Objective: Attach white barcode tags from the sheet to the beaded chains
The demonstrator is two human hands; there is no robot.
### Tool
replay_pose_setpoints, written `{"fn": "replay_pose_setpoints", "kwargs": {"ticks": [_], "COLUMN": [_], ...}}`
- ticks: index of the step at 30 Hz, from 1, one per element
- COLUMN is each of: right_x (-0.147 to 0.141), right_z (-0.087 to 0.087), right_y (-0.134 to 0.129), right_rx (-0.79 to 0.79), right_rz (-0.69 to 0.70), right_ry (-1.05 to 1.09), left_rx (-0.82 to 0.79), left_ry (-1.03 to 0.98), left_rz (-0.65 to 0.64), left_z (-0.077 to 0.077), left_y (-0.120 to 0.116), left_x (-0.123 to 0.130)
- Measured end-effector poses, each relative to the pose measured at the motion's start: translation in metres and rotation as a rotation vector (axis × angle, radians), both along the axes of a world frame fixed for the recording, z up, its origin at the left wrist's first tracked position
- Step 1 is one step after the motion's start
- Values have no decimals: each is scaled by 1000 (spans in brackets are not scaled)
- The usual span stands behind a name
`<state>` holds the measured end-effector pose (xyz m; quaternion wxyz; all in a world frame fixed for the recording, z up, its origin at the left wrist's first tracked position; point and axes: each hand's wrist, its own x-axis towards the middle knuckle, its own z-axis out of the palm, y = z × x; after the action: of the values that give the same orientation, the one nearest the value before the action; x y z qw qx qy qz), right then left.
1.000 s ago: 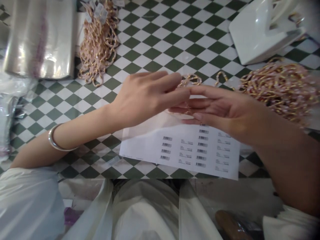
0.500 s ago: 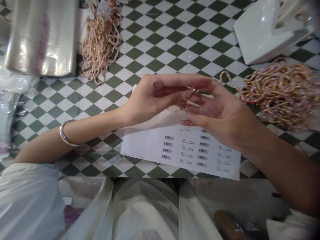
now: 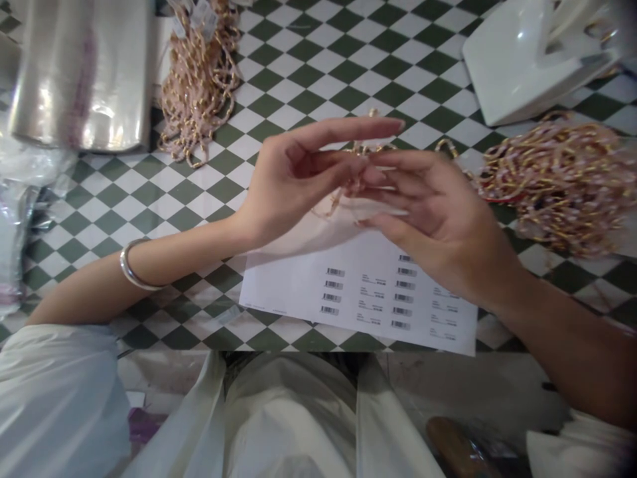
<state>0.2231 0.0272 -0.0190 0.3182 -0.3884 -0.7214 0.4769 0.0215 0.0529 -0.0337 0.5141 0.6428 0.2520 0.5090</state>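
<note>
The left hand [image 3: 293,169] and right hand [image 3: 438,219] meet above the bench, a green-and-white checkered surface [image 3: 318,79]. Both are partly open, with fingers curled inward. A short pink-and-gold beaded strand [image 3: 365,151] sits between their fingers; whether either hand grips it cannot be determined. Both forearms angle inward, apparently to keep the strand raised above a white sheet of barcode labels [image 3: 358,292] on the near side. The left wrist carries a silver bangle [image 3: 137,265]. A large heap of matching beaded strands [image 3: 557,182] lies to the right, and a further beaded bundle [image 3: 196,86] lies far left.
</note>
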Motion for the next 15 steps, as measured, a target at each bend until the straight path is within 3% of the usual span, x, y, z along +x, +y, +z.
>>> {"fn": "replay_pose_setpoints", "kwargs": {"ticks": [2, 4, 6, 8, 12, 15], "right_x": [5, 13, 23, 29, 30, 22], "right_z": [8, 13, 10, -1, -26, -29], "right_y": [3, 7, 8, 7, 6, 13], "right_rx": [307, 514, 502, 555, 599, 649], "right_rz": [-42, 56, 260, 420, 473, 512], "right_ry": [-256, -512, -606, -670, -765, -756], "left_rx": [-57, -143, -220, -199, 69, 144], "left_ry": [-64, -99, -109, -99, 97, 236], "left_rz": [-18, -33, -35, -61, -32, 36], "left_z": [1, 5, 11, 13, -3, -25], "left_y": [7, 11, 13, 13, 17, 21], "left_x": [-4, -9, -13, -15, -15, -13]}}
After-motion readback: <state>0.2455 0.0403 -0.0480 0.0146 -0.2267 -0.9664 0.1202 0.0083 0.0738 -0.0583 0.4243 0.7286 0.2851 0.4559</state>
